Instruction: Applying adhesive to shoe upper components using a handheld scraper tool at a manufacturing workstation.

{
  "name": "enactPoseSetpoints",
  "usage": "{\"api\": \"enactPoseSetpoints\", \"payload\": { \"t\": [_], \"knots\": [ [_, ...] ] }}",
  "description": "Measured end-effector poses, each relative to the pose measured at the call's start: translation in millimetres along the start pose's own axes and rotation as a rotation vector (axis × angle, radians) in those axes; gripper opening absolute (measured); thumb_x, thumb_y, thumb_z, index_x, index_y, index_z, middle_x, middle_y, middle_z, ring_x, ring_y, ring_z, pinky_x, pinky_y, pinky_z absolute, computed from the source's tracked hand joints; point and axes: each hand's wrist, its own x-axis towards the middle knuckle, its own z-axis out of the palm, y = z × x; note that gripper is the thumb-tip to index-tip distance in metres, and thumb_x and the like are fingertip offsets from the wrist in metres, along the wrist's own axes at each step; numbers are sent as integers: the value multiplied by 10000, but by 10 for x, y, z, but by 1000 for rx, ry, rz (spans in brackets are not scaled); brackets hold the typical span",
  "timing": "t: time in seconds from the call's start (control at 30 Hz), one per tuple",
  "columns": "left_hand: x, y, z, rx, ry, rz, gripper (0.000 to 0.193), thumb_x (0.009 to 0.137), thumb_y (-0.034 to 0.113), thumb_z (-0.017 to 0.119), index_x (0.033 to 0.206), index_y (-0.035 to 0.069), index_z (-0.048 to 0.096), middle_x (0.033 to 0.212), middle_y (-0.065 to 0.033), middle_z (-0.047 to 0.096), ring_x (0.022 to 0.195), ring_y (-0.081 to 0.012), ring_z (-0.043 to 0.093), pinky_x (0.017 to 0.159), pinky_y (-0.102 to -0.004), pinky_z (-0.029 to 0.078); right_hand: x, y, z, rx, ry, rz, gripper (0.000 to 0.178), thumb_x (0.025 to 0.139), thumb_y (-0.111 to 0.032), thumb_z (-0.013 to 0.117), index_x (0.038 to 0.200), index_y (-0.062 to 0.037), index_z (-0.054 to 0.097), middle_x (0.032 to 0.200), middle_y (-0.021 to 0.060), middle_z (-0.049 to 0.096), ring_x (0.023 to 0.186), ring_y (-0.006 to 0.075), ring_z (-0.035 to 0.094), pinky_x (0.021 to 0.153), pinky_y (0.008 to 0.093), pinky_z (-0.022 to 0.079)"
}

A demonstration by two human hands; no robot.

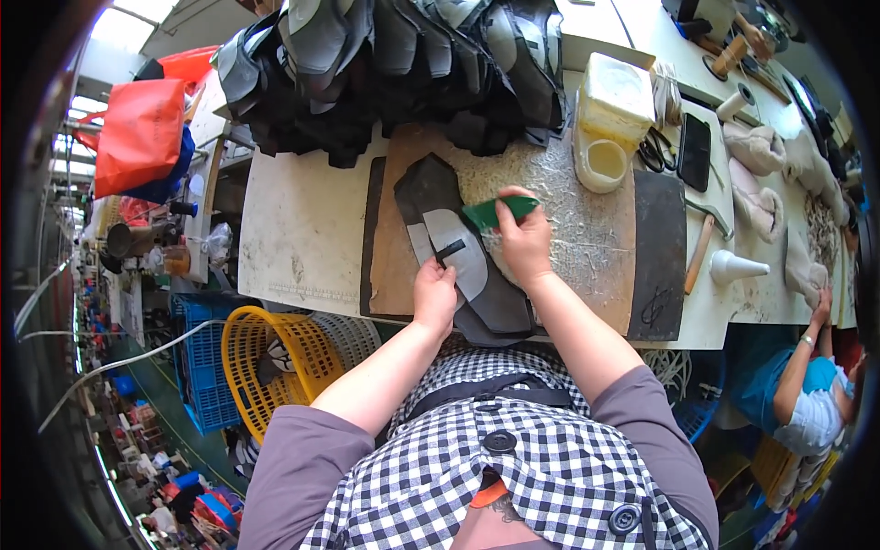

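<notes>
A black shoe upper piece (426,188) with a light grey patch (469,268) lies slantwise on the brown work board in front of me. My left hand (435,295) is closed at the near-left edge of the patch, its fingers pinching the end of a short black strip (451,247) that lies across the grey. In my right hand (526,240) is a flat green scraper (486,214), gripped between thumb and fingers. Its tip hangs over the right edge of the upper piece; whether it touches is hard to tell.
Behind the brown board (596,266), crusted with dried glue, stacked black-and-grey shoe uppers (394,55) hang. To the right stand a glue container (610,110), scissors (655,151), a phone (695,151), a hammer (700,252) and a white nozzle (736,267). A yellow basket (240,367) sits lower left; another person works far right.
</notes>
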Motion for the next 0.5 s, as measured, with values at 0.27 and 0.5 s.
{"api": "enactPoseSetpoints", "payload": {
  "t": [0.27, 0.5],
  "knots": [
    [-71, 46, -23, -86, 51, -60, 200, 945, 45, 437, 1129, 35, 515, 1046, -66, 605, 918, -174, 606, 796, -317, 510, -313, -200, -285, -6, -27, 133, 121, 908, -81, 561, 1026, -72, 533, 785, 52, 601, 721, 127, 626, 569, 261, 512],
    [-64, 45, -10, -148, 59, -69, 203, 947, 51, 443, 1137, 35, 513, 1066, -70, 604, 923, -178, 607, 793, -331, 518, -296, -138, -116, 55, -17, -41, 145, 891, -52, 580, 1026, -70, 530, 854, 67, 592, 703, 161, 613, 616, 287, 488]
  ]
}}
